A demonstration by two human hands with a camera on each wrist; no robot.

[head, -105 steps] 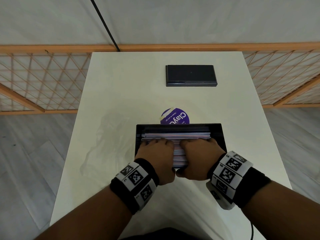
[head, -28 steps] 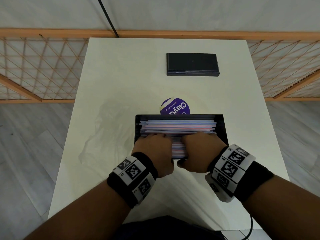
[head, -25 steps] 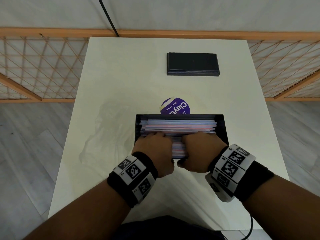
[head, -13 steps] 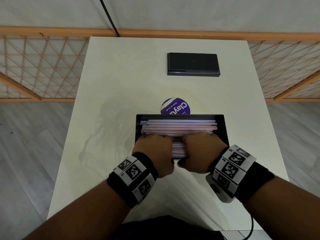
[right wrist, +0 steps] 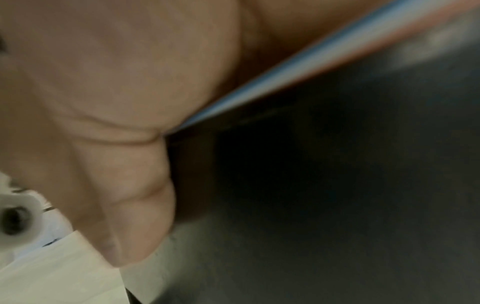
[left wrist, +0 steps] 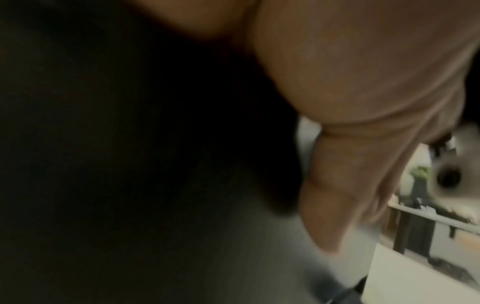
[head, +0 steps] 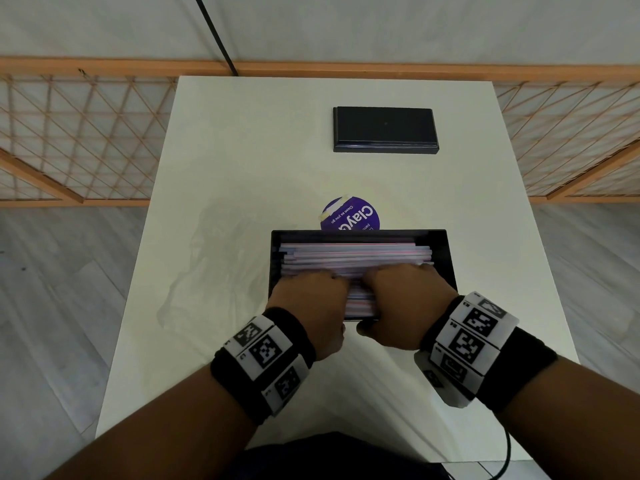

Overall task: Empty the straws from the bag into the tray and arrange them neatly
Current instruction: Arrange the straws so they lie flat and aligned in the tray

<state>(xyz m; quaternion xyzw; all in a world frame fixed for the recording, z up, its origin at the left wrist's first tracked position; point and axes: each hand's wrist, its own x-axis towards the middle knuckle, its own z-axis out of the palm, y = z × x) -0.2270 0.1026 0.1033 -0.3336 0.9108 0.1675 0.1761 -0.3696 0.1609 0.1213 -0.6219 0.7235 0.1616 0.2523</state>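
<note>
The black tray [head: 449, 258] sits on the white table, filled with pink, blue and white straws [head: 356, 252] lying left to right. My left hand [head: 311, 299] and right hand [head: 405, 296] are side by side on the near part of the pile. Their fingers are bent down over a near bunch of straws [head: 360, 303], and both thumbs sit outside the tray's near wall. The right wrist view shows one straw [right wrist: 311, 59] running under my palm beside the thumb [right wrist: 135, 195]. The clear empty bag [head: 214, 271] lies crumpled to the tray's left.
A purple round sticker [head: 349, 216] lies just beyond the tray. A black rectangular box [head: 384, 129] rests near the table's far edge. An orange lattice fence [head: 86, 140] runs behind and beside the table.
Both hands stay on the near straws. The loose straws at the far side of the tray have shifted slightly and lie more even.
</note>
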